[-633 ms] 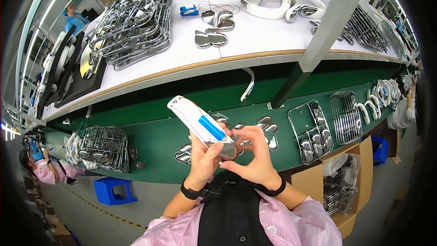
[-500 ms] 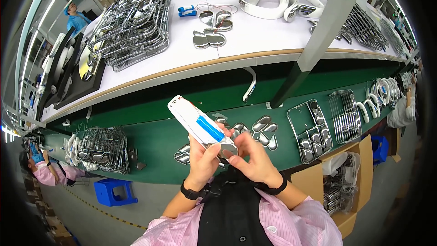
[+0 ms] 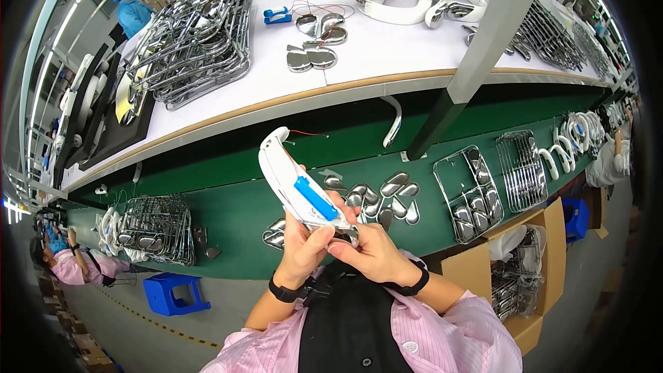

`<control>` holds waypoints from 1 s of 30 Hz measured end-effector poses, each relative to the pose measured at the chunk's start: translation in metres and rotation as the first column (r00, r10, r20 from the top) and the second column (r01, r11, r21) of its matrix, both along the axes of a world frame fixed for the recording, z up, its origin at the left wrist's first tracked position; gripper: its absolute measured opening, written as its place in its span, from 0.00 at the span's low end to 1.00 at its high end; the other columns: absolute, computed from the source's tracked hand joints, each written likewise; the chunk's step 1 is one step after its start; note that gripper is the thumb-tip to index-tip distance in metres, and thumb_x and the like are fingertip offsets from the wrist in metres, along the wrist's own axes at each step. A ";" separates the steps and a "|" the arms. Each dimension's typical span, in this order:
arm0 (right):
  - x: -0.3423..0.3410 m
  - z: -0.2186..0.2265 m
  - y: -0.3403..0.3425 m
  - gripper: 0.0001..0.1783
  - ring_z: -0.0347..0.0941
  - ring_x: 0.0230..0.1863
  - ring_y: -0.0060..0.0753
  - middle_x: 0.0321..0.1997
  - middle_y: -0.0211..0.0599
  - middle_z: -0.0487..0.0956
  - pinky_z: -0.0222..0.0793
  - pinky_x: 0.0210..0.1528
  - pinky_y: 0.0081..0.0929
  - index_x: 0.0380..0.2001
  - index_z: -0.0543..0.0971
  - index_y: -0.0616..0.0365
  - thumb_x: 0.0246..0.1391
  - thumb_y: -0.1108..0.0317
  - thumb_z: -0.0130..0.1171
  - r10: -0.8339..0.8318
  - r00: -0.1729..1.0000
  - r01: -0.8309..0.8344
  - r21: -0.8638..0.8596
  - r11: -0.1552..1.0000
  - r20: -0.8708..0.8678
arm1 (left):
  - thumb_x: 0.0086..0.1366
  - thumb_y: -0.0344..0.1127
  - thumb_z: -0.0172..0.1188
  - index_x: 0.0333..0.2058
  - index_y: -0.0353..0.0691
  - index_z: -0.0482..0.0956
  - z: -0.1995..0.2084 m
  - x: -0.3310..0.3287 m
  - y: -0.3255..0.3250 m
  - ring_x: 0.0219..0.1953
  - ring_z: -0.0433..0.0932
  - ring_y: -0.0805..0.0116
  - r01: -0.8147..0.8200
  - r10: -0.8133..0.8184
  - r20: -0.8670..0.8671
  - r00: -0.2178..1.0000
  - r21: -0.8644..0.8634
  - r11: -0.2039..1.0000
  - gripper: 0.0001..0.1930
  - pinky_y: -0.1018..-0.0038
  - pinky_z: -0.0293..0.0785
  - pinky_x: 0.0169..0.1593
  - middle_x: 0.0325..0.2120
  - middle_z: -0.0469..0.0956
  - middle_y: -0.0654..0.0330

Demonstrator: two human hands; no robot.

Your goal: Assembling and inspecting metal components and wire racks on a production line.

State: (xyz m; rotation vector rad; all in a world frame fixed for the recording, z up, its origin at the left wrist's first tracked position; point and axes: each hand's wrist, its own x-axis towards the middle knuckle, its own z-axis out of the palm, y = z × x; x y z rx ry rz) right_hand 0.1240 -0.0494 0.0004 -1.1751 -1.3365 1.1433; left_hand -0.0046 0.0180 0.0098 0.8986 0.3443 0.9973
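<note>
From where I sit, I have both hands on one white shell point(image 3: 277, 169), held over the near edge of the green bench point(image 3: 231, 200), tilted, with its curved upper end leaning left and away from the body. The left hand point(image 3: 300, 252) is closed around the lower part, thumb on the near side. The right hand point(image 3: 380, 254) is mostly closed too, its thumb and fingers pinching at the chrome end piece point(image 3: 351, 235) at the shell's bottom; I cannot tell how firmly. A blue cylinder point(image 3: 315, 199) lies along the shell's face, just above the thumbs, and a thin red wire point(image 3: 307, 133) sticks out from the top. Just beyond the hands I see loose chrome caps point(image 3: 395, 184) scattered on the bench, with a few more point(image 3: 274, 234) beside the left wrist. To the right stand a wire rack point(image 3: 458, 217) holding caps and a second rack point(image 3: 506, 169) behind it; to the left sits a stack of wire frames point(image 3: 155, 228). On the white shelf point(image 3: 290, 86) above, I make out a larger frame pile point(image 3: 200, 41), blue cylinders point(image 3: 277, 16) with wires, and white rings point(image 3: 397, 10). An open carton point(image 3: 552, 262) stands at lower right, a blue stool point(image 3: 162, 293) at lower left.
</note>
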 end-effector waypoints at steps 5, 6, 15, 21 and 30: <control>-0.001 -0.012 0.000 0.17 0.65 0.18 0.22 0.16 0.31 0.71 0.61 0.22 0.24 0.31 0.75 0.63 0.58 0.57 0.57 0.007 0.996 -0.010 -0.039 0.999 -0.084 | 0.59 0.27 0.58 0.66 0.44 0.42 -0.002 -0.003 0.001 0.43 0.76 0.57 0.053 -0.053 0.005 0.999 0.011 0.999 0.42 0.57 0.73 0.52 0.46 0.69 0.51; 0.000 -0.019 0.001 0.16 0.64 0.18 0.21 0.16 0.30 0.70 0.60 0.22 0.23 0.31 0.75 0.62 0.57 0.57 0.59 0.034 0.993 -0.041 -0.064 0.997 -0.110 | 0.59 0.27 0.58 0.66 0.44 0.42 -0.002 -0.005 0.002 0.43 0.76 0.57 0.052 -0.052 0.006 0.999 0.011 0.999 0.42 0.57 0.73 0.52 0.46 0.69 0.51; 0.016 -0.004 0.015 0.18 0.71 0.51 0.32 0.55 0.43 0.67 0.71 0.47 0.25 0.38 0.78 0.58 0.43 0.70 0.71 -0.144 0.971 0.183 0.202 0.962 -0.192 | 0.68 0.56 0.45 0.62 0.41 0.49 -0.017 -0.007 0.003 0.30 0.76 0.64 0.044 -0.038 -0.063 0.997 0.084 0.996 0.33 0.73 0.76 0.27 0.42 0.69 0.52; 0.012 0.001 0.014 0.07 0.75 0.44 0.30 0.62 0.47 0.64 0.76 0.39 0.23 0.31 0.81 0.61 0.46 0.75 0.68 -0.007 0.860 -0.031 -0.065 0.997 -0.509 | 0.68 0.62 0.35 0.67 0.38 0.38 -0.011 -0.004 -0.004 0.29 0.71 0.73 0.153 -0.153 -0.184 0.971 -0.014 0.988 0.41 0.81 0.70 0.25 0.42 0.67 0.55; 0.012 -0.002 0.018 0.05 0.77 0.30 0.23 0.63 0.45 0.64 0.76 0.25 0.16 0.28 0.81 0.62 0.47 0.75 0.67 0.023 0.790 -0.123 -0.121 0.985 -0.612 | 0.69 0.59 0.36 0.68 0.38 0.32 -0.005 -0.002 -0.004 0.28 0.69 0.74 0.146 -0.119 -0.243 0.963 0.095 0.985 0.41 0.82 0.69 0.25 0.43 0.67 0.55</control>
